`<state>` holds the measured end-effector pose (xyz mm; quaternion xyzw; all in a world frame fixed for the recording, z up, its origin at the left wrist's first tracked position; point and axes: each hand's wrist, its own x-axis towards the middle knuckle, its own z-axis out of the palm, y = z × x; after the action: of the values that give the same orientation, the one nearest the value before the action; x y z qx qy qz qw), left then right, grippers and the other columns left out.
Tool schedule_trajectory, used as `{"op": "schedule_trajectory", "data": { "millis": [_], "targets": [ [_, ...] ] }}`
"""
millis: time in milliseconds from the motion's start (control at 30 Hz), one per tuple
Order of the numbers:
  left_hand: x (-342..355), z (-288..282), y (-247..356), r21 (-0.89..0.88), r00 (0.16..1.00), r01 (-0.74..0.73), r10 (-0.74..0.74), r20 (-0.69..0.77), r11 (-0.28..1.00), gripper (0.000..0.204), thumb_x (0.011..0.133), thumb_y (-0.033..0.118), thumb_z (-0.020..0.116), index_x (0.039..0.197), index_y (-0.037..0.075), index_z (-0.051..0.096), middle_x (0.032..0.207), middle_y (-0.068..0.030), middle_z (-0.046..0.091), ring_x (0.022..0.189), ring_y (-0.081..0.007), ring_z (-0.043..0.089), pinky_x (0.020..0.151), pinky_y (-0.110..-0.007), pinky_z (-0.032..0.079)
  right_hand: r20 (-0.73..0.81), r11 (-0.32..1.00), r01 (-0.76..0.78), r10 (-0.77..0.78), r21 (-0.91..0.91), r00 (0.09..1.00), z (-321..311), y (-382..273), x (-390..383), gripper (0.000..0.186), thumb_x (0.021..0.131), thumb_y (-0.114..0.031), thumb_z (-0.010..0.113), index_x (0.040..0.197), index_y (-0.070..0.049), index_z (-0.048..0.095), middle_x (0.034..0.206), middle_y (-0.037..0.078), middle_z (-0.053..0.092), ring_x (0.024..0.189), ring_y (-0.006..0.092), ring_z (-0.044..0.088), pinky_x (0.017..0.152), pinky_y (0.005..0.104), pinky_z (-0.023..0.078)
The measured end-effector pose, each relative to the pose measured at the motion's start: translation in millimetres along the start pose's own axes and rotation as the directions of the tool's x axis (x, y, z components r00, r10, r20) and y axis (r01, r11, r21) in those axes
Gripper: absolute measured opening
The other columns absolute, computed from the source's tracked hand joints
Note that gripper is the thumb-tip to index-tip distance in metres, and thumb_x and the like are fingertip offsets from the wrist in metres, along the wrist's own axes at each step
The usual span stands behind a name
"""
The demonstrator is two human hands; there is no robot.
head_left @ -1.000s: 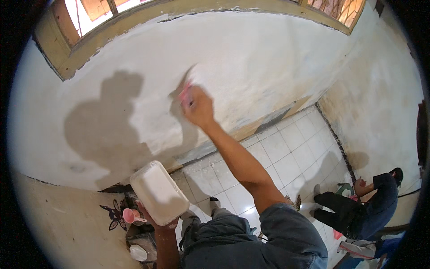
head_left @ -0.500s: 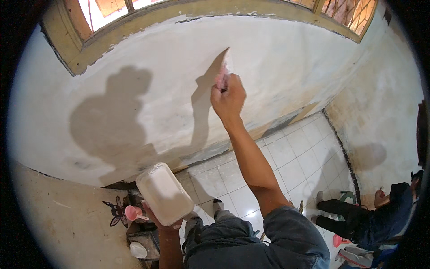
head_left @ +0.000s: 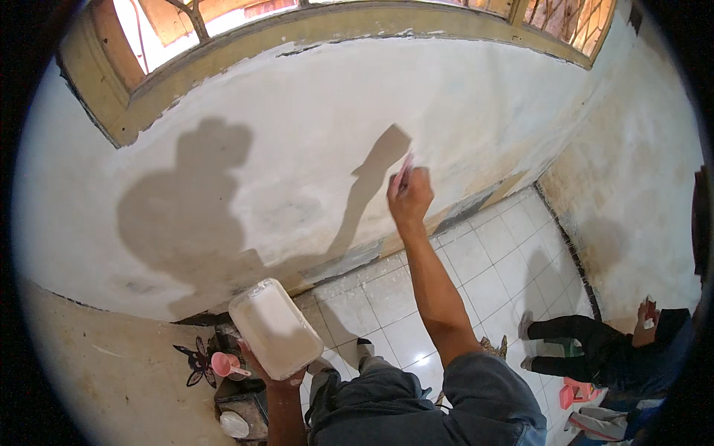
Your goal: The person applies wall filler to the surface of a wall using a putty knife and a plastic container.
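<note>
My right hand (head_left: 410, 195) grips a pink scraper (head_left: 403, 169), held up at the pale, patchily coated wall (head_left: 312, 119) below the yellowish window frame, its shadow cast to the upper left. Low on the left, my left hand (head_left: 279, 377) holds a white rectangular tray (head_left: 277, 327) of white paste from beneath, the thumb at its side. Beside that hand are a pink dipper (head_left: 222, 364) and a dark metal flower-shaped object (head_left: 195, 360).
A co-worker (head_left: 595, 346) in dark clothes is at the right, a hand (head_left: 644, 323) raised, near pink containers (head_left: 576, 394). White tiled floor (head_left: 498, 260) meets side walls. A white lump (head_left: 234, 424) lies at lower left, a patterned object (head_left: 494, 351) right of my arm.
My right hand with the scraper moved rightward and up across the wall, then down and further right. The co-worker's hand is raised higher. My left hand still holds the tray.
</note>
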<state>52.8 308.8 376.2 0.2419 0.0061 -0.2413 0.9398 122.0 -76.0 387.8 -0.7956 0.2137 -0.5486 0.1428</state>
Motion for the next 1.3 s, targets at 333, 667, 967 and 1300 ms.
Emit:
{"op": "schedule_trajectory", "data": {
  "millis": [333,667,967,1300],
  "targets": [
    [6,-6,2,0.166,0.992,-0.127,0.123,0.032,0.978,0.071,0.089,0.065,0.052,0.145,0.022,0.043,0.141,-0.0049,0.051,0.123,-0.0329,0.053,0.100,-0.059,0.042,0.302,0.935,0.202,-0.291,0.292,0.908,12,8,-63,0.006,0.077,-0.003,0.060,0.082,-0.005,0.058,0.085,0.016,0.061,0.087,0.0342,0.062,0.073,0.0446,0.050],
    [11,-6,-11,-0.094,1.000,0.022,-0.021,0.004,0.995,0.071,0.089,0.065,0.051,0.145,0.023,0.041,0.144,-0.0070,0.048,0.123,-0.0352,0.052,0.100,-0.061,0.042,-0.008,0.646,-0.553,0.654,0.527,0.756,12,102,59,0.011,0.083,-0.008,0.059,0.076,-0.002,0.053,0.070,0.012,0.053,0.067,0.0220,0.056,0.063,0.0386,0.047],
    [6,-5,3,-0.007,0.965,0.037,-0.034,0.259,0.999,0.076,0.094,0.071,0.031,0.152,0.022,0.026,0.152,-0.0069,0.035,0.137,-0.0265,0.039,0.113,-0.051,0.032,0.233,0.905,0.246,-0.337,0.346,0.912,9,-14,-46,0.009,0.084,-0.012,0.064,0.088,-0.004,0.061,0.084,0.016,0.061,0.075,0.0344,0.061,0.067,0.0424,0.050],
    [2,-6,-2,-0.032,0.998,-0.051,0.050,-0.027,0.998,0.071,0.089,0.068,0.049,0.147,0.027,0.039,0.145,-0.0016,0.046,0.126,-0.0292,0.051,0.102,-0.057,0.041,0.209,0.985,0.172,-0.164,-0.022,0.964,42,24,25,0.007,0.079,-0.007,0.063,0.085,-0.005,0.060,0.084,0.014,0.060,0.077,0.0329,0.061,0.065,0.0445,0.050]
  ]
}}
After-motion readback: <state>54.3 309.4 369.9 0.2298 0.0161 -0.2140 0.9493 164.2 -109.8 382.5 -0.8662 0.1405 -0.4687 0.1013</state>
